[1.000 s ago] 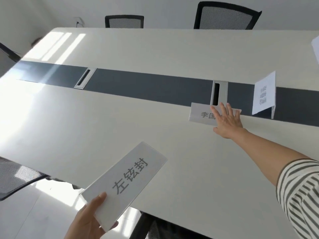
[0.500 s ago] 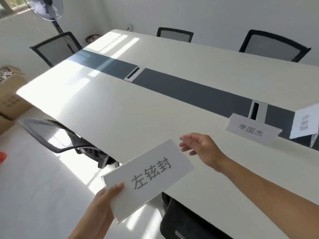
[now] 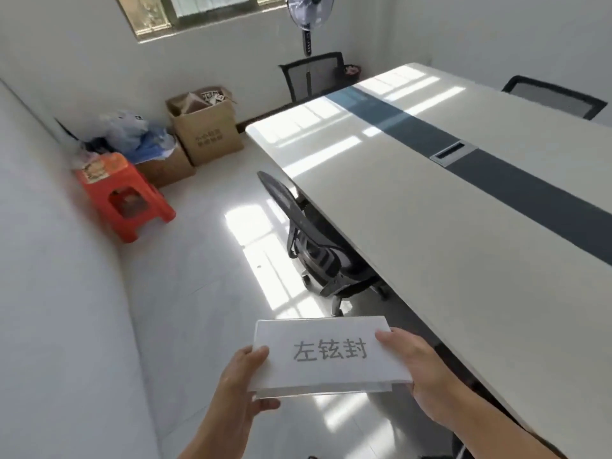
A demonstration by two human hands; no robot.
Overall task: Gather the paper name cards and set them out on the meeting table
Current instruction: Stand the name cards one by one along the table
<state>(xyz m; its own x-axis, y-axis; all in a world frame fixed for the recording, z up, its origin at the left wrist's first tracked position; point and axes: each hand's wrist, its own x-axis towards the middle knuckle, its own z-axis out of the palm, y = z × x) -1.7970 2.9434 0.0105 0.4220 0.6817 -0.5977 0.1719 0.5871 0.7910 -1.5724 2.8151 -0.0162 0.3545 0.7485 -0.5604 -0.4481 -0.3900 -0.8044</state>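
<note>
I hold one white folded paper name card (image 3: 326,354) with grey printed characters in both hands, over the floor just left of the meeting table (image 3: 447,233). My left hand (image 3: 243,382) grips its left edge, thumb on top. At the right edge, my right hand (image 3: 417,369) pinches the card the same way. The table is long and white with a dark grey strip (image 3: 496,173) down its middle. No other name cards show in this view.
A black mesh chair (image 3: 314,240) is tucked under the table's near edge. Two more chairs (image 3: 314,74) stand at the far end and far side. A standing fan (image 3: 309,14), cardboard boxes (image 3: 205,127), bags and an orange stool (image 3: 122,197) sit by the left wall.
My view has swung left, away from the cards set on the table. My right hand came back from the placed card and took the right edge of the card my left hand holds.
</note>
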